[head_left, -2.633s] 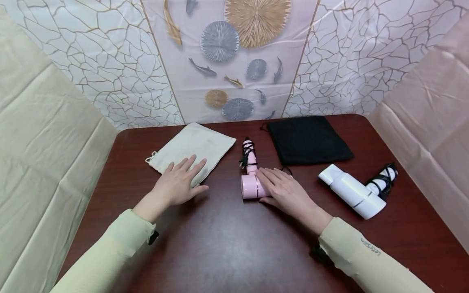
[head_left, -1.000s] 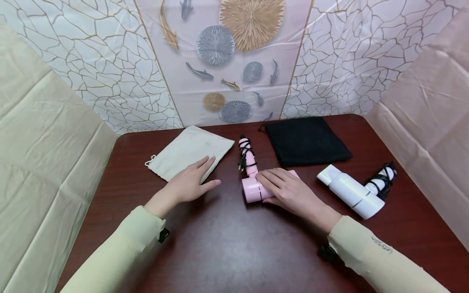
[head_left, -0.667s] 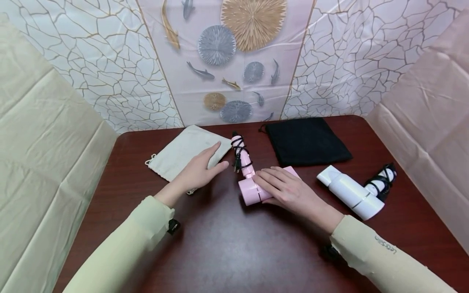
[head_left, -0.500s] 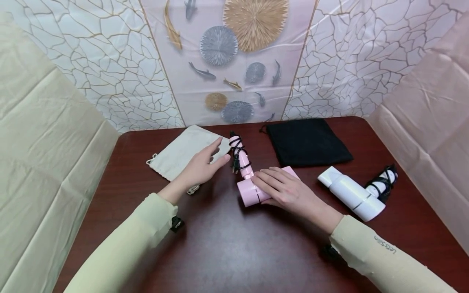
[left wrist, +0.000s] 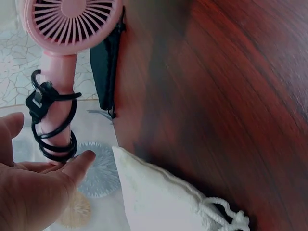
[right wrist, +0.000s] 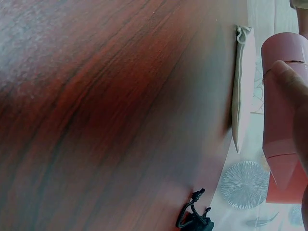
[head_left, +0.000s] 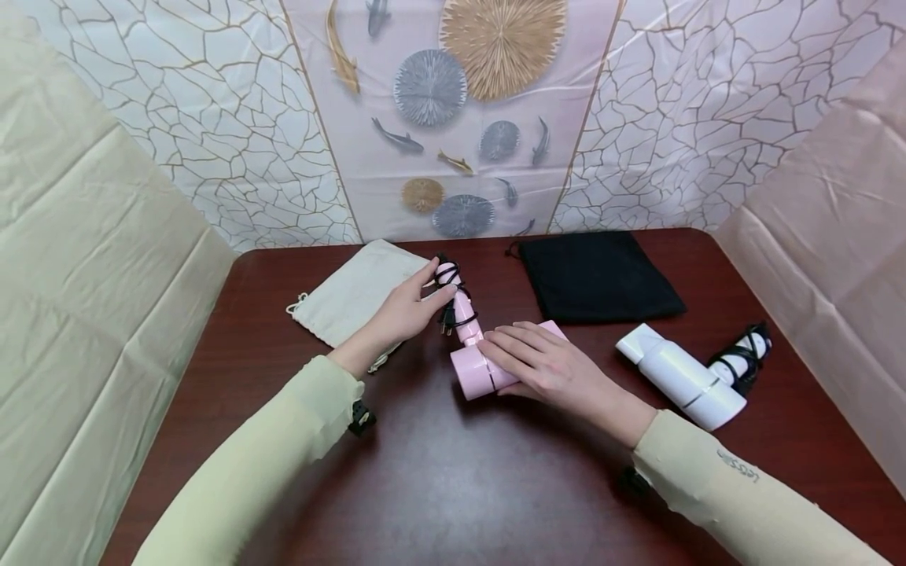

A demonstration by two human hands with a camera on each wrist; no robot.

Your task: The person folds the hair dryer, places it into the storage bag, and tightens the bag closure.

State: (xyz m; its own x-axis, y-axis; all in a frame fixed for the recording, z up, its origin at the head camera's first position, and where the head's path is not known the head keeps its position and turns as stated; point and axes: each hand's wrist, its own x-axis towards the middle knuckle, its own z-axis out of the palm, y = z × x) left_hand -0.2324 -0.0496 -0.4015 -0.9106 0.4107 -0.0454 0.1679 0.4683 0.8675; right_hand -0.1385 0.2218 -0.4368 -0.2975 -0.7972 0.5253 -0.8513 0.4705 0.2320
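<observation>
Tabletop point(head_left: 453, 487) holds white pouch point(head_left: 354, 291), black pouch point(head_left: 598, 275), both flat near pink hairdryer point(head_left: 471, 373).

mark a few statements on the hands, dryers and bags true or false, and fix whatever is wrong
1. The right hand grips the pink dryer. True.
2. The white bag and the black bag both lie on the table. True.
3. The white bag is to the right of the black bag. False: it is to the left.
4. The white dryer is nearer the right hand than the left hand. True.
5. The left hand holds the white dryer. False: it is at the handle of the pink dryer, and neither hand touches the white dryer.
6. The pink dryer is inside the black bag. False: it is outside both bags.
</observation>
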